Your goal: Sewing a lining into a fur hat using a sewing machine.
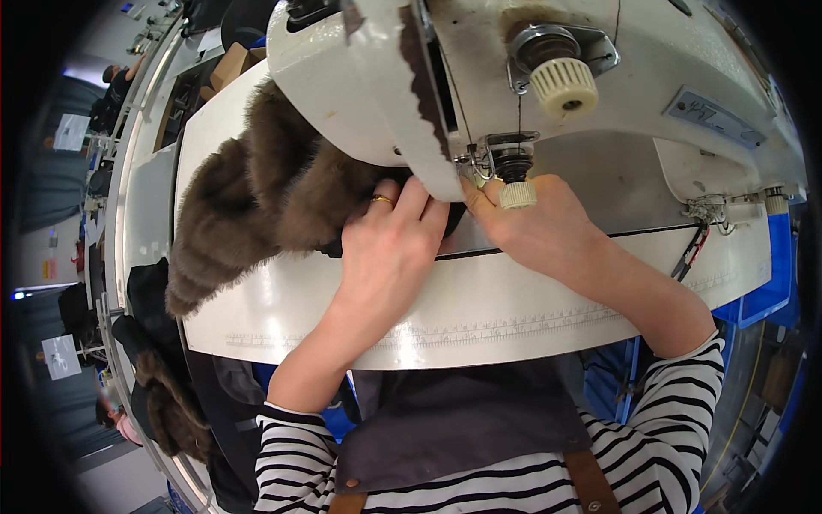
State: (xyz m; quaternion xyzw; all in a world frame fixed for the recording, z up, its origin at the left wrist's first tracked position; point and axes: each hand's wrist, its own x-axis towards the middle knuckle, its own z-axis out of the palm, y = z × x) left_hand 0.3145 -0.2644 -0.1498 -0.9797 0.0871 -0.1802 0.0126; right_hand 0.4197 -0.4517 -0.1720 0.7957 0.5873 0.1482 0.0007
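A sewing machine (360,94) with a pale, chipped head stands over the work. Thick brown fur (300,184) lies bunched to the left of its needle area, a dark edge showing under it. My left hand (394,240), a ring on one finger, grips the fur beside the machine head with bent fingers; some fingertips are hidden. Close to the needle, my right hand (539,227) is closed, thumb and forefinger pressed together. What it pinches is hidden behind the machine head and a ribbed cream knob (517,195).
The white sewing table (445,330) has a printed ruler along its near edge. Small thread snips (690,253) lie at the right, near a blue bin (766,278). Dark cloth and more brown fur (167,403) hang at the left. Another person (120,84) is far off.
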